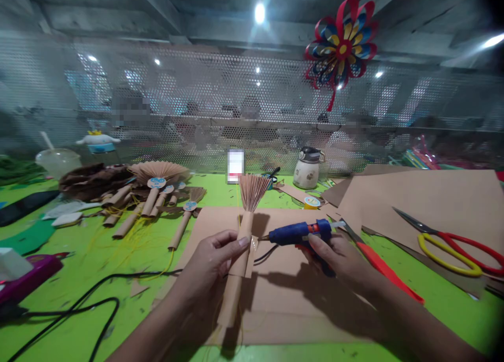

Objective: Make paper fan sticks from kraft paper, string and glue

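Observation:
My left hand (214, 259) is closed around a rolled brown paper tube topped by a pleated paper fan (246, 225), held upright over a brown paper sheet (283, 294). My right hand (338, 257) grips a blue hot glue gun (301, 233), whose nozzle points left and nearly touches the tube just below the fan. A thin black cord trails from the glue gun across the sheet.
Several finished paper fans (157, 186) lie in a pile at the back left on the green table (98, 257). Scissors with red and yellow handles (452, 244) rest on cardboard at right. An orange-handled cutter (378, 265) lies by my right wrist. A cream bottle (307, 169) and a mesh screen stand behind.

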The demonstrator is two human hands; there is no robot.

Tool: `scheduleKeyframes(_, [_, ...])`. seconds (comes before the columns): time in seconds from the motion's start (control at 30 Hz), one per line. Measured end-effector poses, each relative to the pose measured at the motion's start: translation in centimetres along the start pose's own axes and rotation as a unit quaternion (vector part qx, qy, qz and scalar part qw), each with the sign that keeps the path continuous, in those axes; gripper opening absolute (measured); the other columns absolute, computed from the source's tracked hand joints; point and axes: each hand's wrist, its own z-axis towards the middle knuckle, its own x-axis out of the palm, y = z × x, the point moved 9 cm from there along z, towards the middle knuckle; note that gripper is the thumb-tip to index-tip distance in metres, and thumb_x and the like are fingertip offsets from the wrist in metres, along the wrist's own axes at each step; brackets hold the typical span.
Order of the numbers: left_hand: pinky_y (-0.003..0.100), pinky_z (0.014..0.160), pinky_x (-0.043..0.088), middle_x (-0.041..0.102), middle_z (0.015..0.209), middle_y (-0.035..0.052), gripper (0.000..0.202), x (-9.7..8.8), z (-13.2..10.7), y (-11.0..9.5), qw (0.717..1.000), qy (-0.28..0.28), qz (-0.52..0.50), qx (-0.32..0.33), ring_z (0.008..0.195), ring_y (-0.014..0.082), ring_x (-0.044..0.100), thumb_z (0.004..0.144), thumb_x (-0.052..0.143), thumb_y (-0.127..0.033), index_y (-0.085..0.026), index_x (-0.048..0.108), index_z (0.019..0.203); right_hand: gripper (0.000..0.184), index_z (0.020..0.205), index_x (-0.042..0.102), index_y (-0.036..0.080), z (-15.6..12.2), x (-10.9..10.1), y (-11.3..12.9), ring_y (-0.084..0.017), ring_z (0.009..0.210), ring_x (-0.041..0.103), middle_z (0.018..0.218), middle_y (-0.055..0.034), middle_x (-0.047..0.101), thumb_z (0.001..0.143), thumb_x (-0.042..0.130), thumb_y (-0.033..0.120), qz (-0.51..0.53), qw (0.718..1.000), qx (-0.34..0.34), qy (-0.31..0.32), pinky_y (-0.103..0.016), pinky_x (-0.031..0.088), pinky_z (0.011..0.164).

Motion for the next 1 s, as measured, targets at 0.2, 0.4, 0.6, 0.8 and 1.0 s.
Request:
scheduleKeyframes(0.2, [0.023, 0.043, 0.048, 0.063, 0.063, 0.0028, 0.016, 0.01, 0.11, 0.03, 1.000, 0.003, -0.005, -0.003, 0.045, 0.0125, 0.056, 0.073, 0.072, -0.025, -0.014, 0.064, 0.081, 0.052, 0.065, 0.056, 0.014, -0.06, 0.03, 0.10, -0.010, 0.049, 0.046, 0.053, -0.0011, 0.050, 0.089, 0.044, 0.059, -0.005, 1.000, 0.002, -0.004, -0.023, 0.034, 0.047])
scheduleKeyframes(0.4, [0.022, 0.044, 0.049, 0.066, 0.066, 0.0051, 0.017, 0.13, 0.03, -0.27, 1.000, 0.006, -0.017, 0.008, 0.051, 0.0145, 0.060, 0.070, 0.075, -0.024, -0.013, 0.065, 0.079, 0.053, 0.062, 0.053, 0.015, 0.02, 0.15, 0.28, -0.010, 0.049, 0.045, 0.053, -0.0011, 0.049, 0.089, 0.044, 0.060, -0.001, 1.000, 0.003, 0.000, -0.023, 0.035, 0.048])
scheduleKeyframes(0.6, [0.026, 0.047, 0.052, 0.065, 0.064, 0.0054, 0.021, -0.24, 0.24, -0.10, 1.000, -0.002, -0.009, 0.001, 0.050, 0.0152, 0.061, 0.067, 0.076, -0.026, -0.012, 0.066, 0.079, 0.050, 0.064, 0.053, 0.015, 0.00, 0.07, -0.24, -0.011, 0.050, 0.046, 0.054, -0.0009, 0.050, 0.090, 0.045, 0.057, 0.008, 1.000, 0.002, 0.006, -0.023, 0.036, 0.049])
scheduleKeyframes(0.8, [0.028, 0.050, 0.053, 0.067, 0.071, 0.0073, 0.022, -0.49, 0.37, 0.15, 1.000, 0.000, 0.012, 0.002, 0.055, 0.0173, 0.063, 0.071, 0.074, -0.029, -0.013, 0.064, 0.082, 0.048, 0.065, 0.053, 0.015, -0.08, -0.49, 0.28, -0.011, 0.051, 0.046, 0.056, -0.0009, 0.050, 0.091, 0.044, 0.054, -0.013, 0.999, -0.022, -0.020, -0.023, 0.036, 0.050])
scheduleKeyframes(1.0, [0.026, 0.049, 0.052, 0.065, 0.066, 0.0056, 0.019, -0.36, 0.30, 0.16, 1.000, -0.008, 0.000, 0.009, 0.051, 0.0157, 0.061, 0.069, 0.075, -0.026, -0.013, 0.065, 0.079, 0.053, 0.063, 0.055, 0.015, 0.01, 0.37, 0.40, -0.011, 0.050, 0.046, 0.055, -0.0025, 0.052, 0.088, 0.045, 0.060, -0.030, 0.999, -0.008, 0.003, -0.024, 0.036, 0.047])
